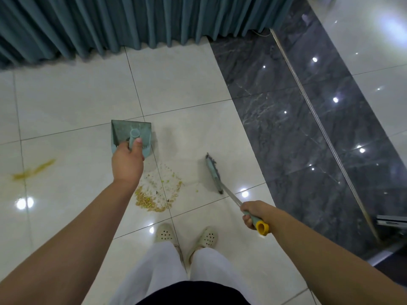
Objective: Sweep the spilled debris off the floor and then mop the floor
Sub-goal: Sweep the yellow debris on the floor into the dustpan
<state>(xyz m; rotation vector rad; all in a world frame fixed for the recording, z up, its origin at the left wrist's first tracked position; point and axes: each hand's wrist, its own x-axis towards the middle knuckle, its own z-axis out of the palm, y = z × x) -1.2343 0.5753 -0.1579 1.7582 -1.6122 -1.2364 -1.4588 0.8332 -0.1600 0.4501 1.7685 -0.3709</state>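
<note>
The cream tiled floor [66, 102] is lying below a teal curtain [110, 25], beside a dark marble strip [286, 106]. The left hand [127, 160] is gripping the handle of a teal dustpan [123, 130], just beyond the debris. The right hand [253, 213] is gripping the yellow-capped handle of a broom [213, 173], right of the pile. The grain debris [157, 191] is lying on the floor between them. A yellow smear [33, 170] is showing at left.

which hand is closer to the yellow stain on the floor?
Left. The left hand, holding the dustpan, is nearer the yellow stain; the right hand, on the broom, is across the debris pile.
</note>
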